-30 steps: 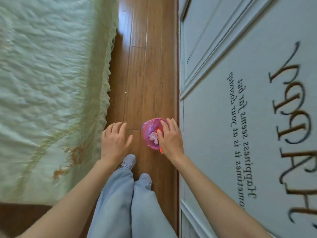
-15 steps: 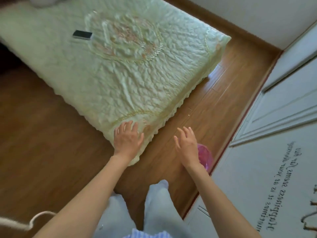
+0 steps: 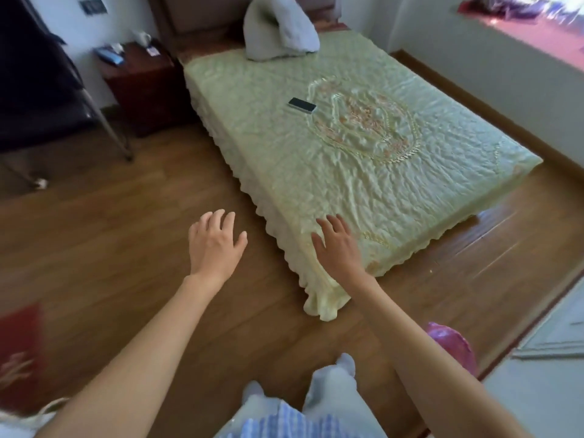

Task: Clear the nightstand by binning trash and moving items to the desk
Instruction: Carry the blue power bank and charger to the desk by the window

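The dark red nightstand (image 3: pixel 143 86) stands far off at the upper left, beside the head of the bed. On its top sit a white mug (image 3: pixel 142 37), a blue item (image 3: pixel 109 55) and a small card-like item (image 3: pixel 152 51), all blurred. The pink bin (image 3: pixel 455 347) with a plastic liner is on the floor at the lower right, partly hidden behind my right forearm. My left hand (image 3: pixel 215 245) hovers over the wooden floor, fingers apart, holding nothing. My right hand (image 3: pixel 338 248) is also empty with fingers spread, over the near corner of the bed.
A bed with a pale green quilted cover (image 3: pixel 347 137) fills the middle, with a phone (image 3: pixel 301 105) and a grey pillow (image 3: pixel 279 28) on it. A dark folding chair (image 3: pixel 47 90) stands at the left. A white door (image 3: pixel 553 358) is at the right, and a red mat (image 3: pixel 19 352) at the lower left.
The view has swung from the bin by the door up and left across the bed to the nightstand. My right hand has left the bin; both hands are raised, empty.
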{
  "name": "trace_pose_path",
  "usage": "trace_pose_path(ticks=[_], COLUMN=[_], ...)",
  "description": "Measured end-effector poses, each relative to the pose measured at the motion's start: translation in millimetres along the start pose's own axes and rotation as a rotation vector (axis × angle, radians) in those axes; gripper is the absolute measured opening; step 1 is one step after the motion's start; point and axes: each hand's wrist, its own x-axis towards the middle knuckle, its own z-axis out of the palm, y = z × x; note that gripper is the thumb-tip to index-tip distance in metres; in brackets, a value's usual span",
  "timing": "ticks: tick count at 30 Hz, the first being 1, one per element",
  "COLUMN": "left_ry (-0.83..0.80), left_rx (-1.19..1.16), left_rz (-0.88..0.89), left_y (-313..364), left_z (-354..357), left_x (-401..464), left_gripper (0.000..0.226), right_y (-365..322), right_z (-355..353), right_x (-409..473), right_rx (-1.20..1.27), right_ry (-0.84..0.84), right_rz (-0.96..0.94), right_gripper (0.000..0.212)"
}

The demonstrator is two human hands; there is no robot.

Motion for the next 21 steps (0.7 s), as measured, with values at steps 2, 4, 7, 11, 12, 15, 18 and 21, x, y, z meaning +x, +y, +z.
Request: trace_pose_path(ticks=[2, 4, 7, 11, 12, 15, 18, 21], left_ry=[0.007, 0.021, 0.07, 0.089, 0.087, 0.085, 0.102, 0.134], left_rx=[0.019, 0.046, 0.067, 0.086, 0.092, 0.097, 0.105, 0.108], left_rz=[-0.039, -0.077, -0.125, -0.217, -0.239, -0.291, -0.32, -0.347], left_y=[-36.3, -68.0, -109.8, -155.0, -164.9, -189.5, -208.9, -224.9], left_z=[-17.8, -33.8, -53.3, -65.1, -65.8, -65.9, -65.3, -67.6], left_x=[4.8, 13.8, 32.5, 60.7, 69.5, 105.4, 159.5, 224.0], left_gripper=[0.048, 0.049, 0.048, 0.047, 0.047, 0.047, 0.048, 0.048], right_y=[-38.9, -73.9, -120.4, -171.6, -182.9, -212.8, -237.1, -260.1], right_z=[3.5, 5.8, 7.4, 12.5, 15.2, 24.8, 32.9, 36.4], right_x=[15.0, 31.4, 60.4, 113.8, 129.7, 180.1, 241.2, 313.6], right_rx=[-0.004, -0.023, -0.028, -0.056, -0.061, -0.048, -0.021, -0.015], right_ry=[-0.005, -0.014, -0.018, -0.022, -0.022, -0.016, -0.012, 0.008], right_rz=[-0.043, -0.094, -0.178, -0.284, -0.301, -0.351, -0.409, -0.472], right_gripper=[0.047, 0.048, 0.048, 0.046, 0.047, 0.048, 0.048, 0.047])
